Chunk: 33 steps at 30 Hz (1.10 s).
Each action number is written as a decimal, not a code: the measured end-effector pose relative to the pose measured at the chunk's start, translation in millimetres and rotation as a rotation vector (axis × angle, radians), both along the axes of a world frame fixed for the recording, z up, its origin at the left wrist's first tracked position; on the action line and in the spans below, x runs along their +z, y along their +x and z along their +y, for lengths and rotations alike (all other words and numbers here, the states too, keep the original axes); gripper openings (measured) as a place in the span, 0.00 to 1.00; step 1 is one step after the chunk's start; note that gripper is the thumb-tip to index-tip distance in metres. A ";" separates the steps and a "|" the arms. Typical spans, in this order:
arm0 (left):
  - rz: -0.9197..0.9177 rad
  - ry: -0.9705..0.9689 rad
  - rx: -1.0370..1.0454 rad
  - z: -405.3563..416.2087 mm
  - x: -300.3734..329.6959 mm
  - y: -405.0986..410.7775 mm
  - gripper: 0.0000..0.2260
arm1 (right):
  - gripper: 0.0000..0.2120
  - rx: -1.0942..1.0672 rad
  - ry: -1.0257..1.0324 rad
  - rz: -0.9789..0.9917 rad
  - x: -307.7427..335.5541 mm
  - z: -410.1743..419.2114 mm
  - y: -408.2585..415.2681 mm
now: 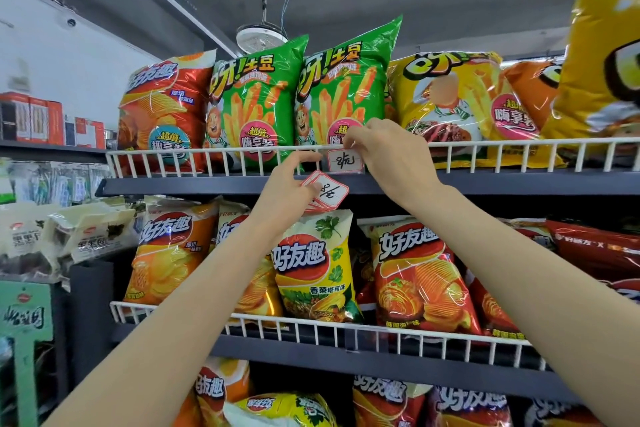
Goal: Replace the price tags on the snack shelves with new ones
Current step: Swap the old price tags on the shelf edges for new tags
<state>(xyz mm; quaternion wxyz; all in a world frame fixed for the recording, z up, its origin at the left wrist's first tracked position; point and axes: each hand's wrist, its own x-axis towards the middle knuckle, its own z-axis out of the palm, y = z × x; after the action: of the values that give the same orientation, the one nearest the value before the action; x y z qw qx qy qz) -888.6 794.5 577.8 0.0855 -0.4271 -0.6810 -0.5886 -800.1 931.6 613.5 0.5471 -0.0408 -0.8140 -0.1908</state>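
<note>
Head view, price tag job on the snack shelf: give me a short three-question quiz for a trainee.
1. True or false: the left hand holds spare tags.
2. The tag on the rail hangs in front of a bag of which colour? A red, B green, C yellow.
3. What price is written on that tag?

Key: 1 true. 2 B, the green bag. 3 Eight yuan; the right hand is at its top edge.

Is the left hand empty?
No, the left hand holds a small stack of red-bordered price tags just below the top shelf rail.
</note>
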 end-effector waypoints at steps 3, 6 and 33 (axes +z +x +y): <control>-0.007 -0.001 0.001 0.2 0.2 0.0 0.17 | 0.08 -0.002 -0.010 -0.008 -2.1 -0.6 0.7; -0.011 0.003 -0.006 -0.2 -0.2 -0.2 0.18 | 0.09 0.007 -0.033 -0.015 -2.3 0.3 0.3; -0.001 -0.023 0.003 -1.8 6.6 4.4 0.18 | 0.08 -0.037 0.007 -0.108 11.4 -13.6 -3.8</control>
<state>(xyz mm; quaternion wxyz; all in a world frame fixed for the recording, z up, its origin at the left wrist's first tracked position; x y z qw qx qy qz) -884.1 792.7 584.4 0.0811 -0.4267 -0.6883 -0.5810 -804.0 918.0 624.9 0.4990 -0.0435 -0.8408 -0.2055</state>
